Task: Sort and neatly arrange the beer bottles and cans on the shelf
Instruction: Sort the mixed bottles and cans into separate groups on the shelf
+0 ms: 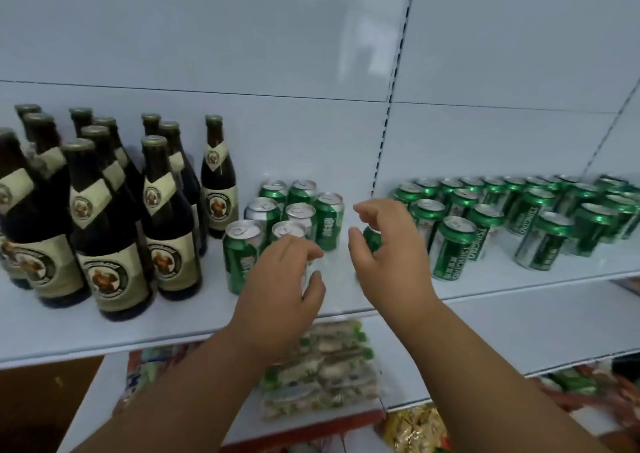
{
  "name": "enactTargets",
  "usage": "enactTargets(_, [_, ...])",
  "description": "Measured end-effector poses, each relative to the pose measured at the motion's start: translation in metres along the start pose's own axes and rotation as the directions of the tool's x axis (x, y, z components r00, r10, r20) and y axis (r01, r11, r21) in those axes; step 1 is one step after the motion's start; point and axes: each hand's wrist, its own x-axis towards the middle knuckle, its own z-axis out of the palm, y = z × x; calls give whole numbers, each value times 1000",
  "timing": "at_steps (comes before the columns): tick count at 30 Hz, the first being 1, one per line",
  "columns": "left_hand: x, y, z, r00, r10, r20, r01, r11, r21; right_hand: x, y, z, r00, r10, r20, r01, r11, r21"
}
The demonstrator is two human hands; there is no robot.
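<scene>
My left fingers (304, 248) are gripping a front can (306, 272), right fingers (367, 210) gripping another can (372, 237) (closing the gap between groups).

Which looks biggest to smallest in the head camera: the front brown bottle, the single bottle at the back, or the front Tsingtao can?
1. Front brown bottle, largest, though it is also nearest the camera.
2. Single back bottle.
3. Front Tsingtao can, smallest.
</scene>
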Motion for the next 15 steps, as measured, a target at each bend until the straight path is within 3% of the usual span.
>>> enactTargets(9, [31,92,125,994,-65,92,79,984,-158,-1,137,-94,997,79,0,-79,991,-104])
enactTargets(15, [52,141,195,990,-123,67,135,968,-213,2,210,-134,972,227,57,-223,972,-79])
